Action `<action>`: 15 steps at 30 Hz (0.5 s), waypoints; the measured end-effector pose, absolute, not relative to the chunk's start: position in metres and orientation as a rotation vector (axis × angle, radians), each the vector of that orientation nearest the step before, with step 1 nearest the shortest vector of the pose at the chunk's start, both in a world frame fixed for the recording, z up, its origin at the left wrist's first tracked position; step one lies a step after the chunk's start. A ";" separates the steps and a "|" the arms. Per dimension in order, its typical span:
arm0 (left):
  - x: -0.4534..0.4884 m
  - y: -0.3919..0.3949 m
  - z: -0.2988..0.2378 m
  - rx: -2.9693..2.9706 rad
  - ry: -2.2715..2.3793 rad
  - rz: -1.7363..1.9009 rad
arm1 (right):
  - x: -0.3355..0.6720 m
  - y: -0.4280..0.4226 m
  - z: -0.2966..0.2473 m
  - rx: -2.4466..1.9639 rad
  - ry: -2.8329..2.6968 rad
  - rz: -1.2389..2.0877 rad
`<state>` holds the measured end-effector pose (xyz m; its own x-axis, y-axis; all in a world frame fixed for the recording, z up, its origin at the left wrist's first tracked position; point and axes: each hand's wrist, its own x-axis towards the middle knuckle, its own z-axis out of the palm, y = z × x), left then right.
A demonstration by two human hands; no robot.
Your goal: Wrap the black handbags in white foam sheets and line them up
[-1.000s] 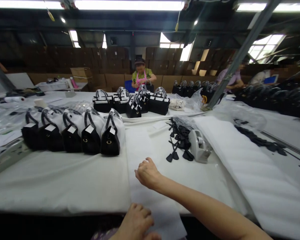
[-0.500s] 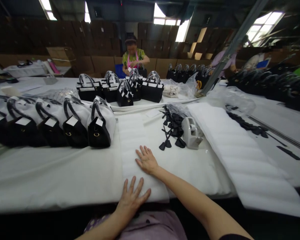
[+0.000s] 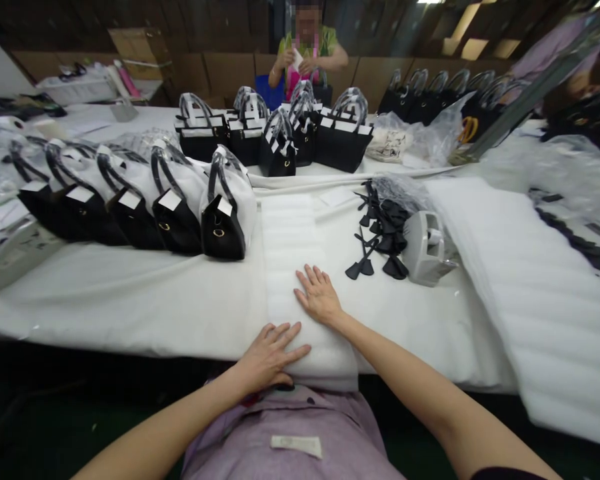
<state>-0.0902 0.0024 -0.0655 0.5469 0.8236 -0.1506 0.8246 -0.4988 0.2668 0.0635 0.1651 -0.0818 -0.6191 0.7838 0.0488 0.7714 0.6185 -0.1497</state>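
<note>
A long strip of white foam sheet (image 3: 290, 247) runs from the table's near edge toward the far side. My right hand (image 3: 319, 294) lies flat on it with fingers spread, open. My left hand (image 3: 270, 355) presses the strip's near end at the table edge, fingers stretched out, holding nothing. A row of several small black handbags (image 3: 220, 233) with plastic-wrapped handles stands just left of the strip.
A white tape dispenser (image 3: 427, 248) and a heap of black leather tags (image 3: 380, 227) lie right of the strip. A wide foam sheet (image 3: 530, 280) covers the right side. More black bags (image 3: 343, 137) stand farther back, where a person (image 3: 307, 50) works across the table.
The view tilted down and nearer. My left hand came up onto the foam strip's near end and flattened. My right hand went from curled to flat on the strip.
</note>
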 end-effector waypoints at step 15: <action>-0.074 0.010 -0.080 2.474 1.566 0.145 | 0.072 0.162 -0.075 -1.318 -2.612 0.201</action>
<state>-0.0744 0.0105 -0.0804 0.4308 0.9020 -0.0292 0.8814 -0.4135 0.2285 0.0717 0.1622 -0.0754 -0.5786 0.8062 0.1237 0.7778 0.5911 -0.2137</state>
